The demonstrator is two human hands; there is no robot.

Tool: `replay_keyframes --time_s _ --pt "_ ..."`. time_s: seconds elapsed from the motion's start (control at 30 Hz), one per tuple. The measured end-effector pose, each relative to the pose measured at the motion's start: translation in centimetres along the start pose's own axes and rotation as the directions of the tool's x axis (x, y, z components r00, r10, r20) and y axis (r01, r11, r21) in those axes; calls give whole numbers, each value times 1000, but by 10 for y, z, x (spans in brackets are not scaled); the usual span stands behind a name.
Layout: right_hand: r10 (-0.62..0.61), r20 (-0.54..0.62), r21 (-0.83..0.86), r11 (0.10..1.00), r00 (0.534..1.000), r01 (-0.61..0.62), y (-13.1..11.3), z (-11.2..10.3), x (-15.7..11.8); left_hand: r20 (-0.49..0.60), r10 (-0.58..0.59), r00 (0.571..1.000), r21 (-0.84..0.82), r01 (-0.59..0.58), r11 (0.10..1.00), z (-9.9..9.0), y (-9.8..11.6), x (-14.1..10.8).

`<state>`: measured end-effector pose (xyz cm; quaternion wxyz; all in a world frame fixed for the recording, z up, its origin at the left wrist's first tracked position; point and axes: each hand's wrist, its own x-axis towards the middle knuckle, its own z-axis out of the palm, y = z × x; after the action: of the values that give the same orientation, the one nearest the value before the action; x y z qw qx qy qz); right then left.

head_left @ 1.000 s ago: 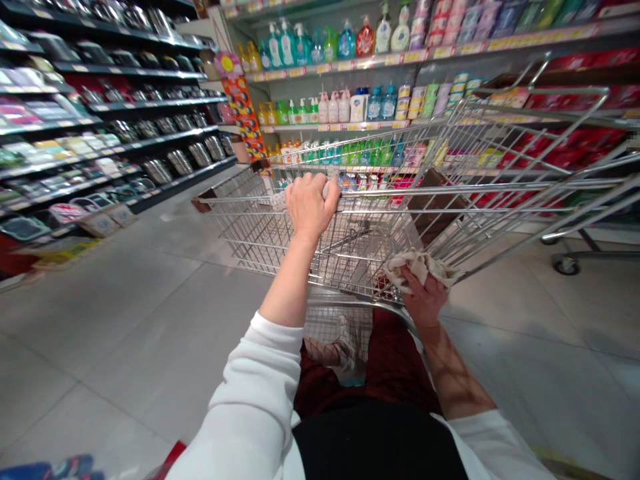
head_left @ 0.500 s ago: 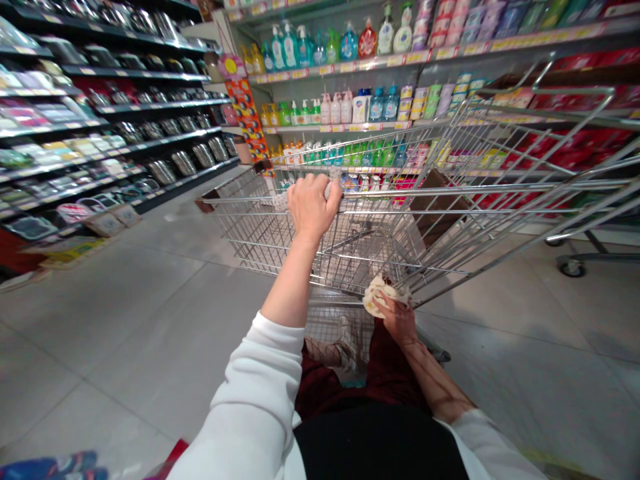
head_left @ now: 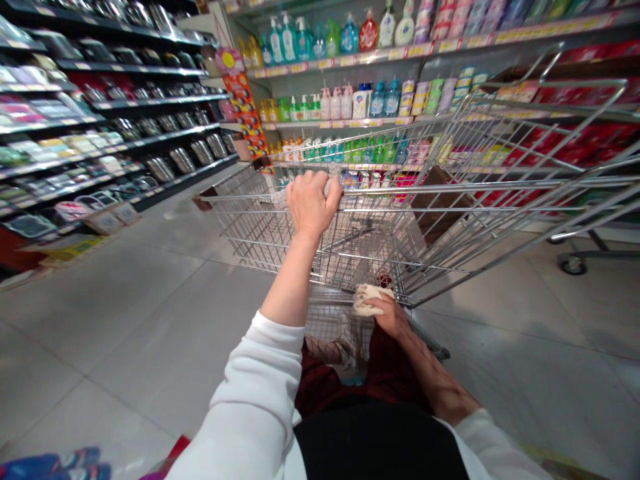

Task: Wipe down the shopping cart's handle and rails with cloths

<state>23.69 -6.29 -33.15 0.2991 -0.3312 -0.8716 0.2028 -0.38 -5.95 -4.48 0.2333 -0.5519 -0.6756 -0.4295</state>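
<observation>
Black shelving along the left of the aisle is lined with stainless steel pots, and bottles of liquid soap are ranged on white shelves ahead. An orange promotional banner is hung between the two shelf runs. Pale floor tiles are laid below, and a castor on a metal frame is seen at the right edge.

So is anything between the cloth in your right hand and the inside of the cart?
Yes. The cloth in the right hand sits at the near end of the shopping cart, and the cart's wire wall seems to stand between it and the inside.
</observation>
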Motion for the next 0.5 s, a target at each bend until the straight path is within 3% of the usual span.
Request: replay_keyframes --time_s 0.13,0.2,0.23,0.3,0.33,0.37,0.4,0.5 --pt "-128 -185 66 988 974 142 -35 -52 24 25 -17 1000 -9 17 1000 0 0 0" --pt "-194 -387 8 977 902 214 -59 -88 36 22 -16 1000 -6 16 1000 -1 0 0" --pt "-213 -498 -59 975 840 213 -71 -107 42 19 -15 1000 -2 15 1000 -1 0 0" --pt "-317 -705 -262 948 635 182 -91 -142 56 19 -15 1000 5 15 1000 -1 0 0" --pt "-363 -747 -352 927 557 131 -99 -157 64 19 -15 1000 8 15 1000 -2 0 0" --pt "-401 -757 -425 902 516 78 -105 -170 72 19 -14 1000 10 14 1000 -2 0 -1" --pt "-423 -741 -480 877 522 30 -109 -180 81 16 -12 1000 11 12 1000 -2 1 -1" --pt "-377 -655 -556 827 655 -81 -113 -188 103 9 -8 1000 12 8 1000 -3 1 -1"
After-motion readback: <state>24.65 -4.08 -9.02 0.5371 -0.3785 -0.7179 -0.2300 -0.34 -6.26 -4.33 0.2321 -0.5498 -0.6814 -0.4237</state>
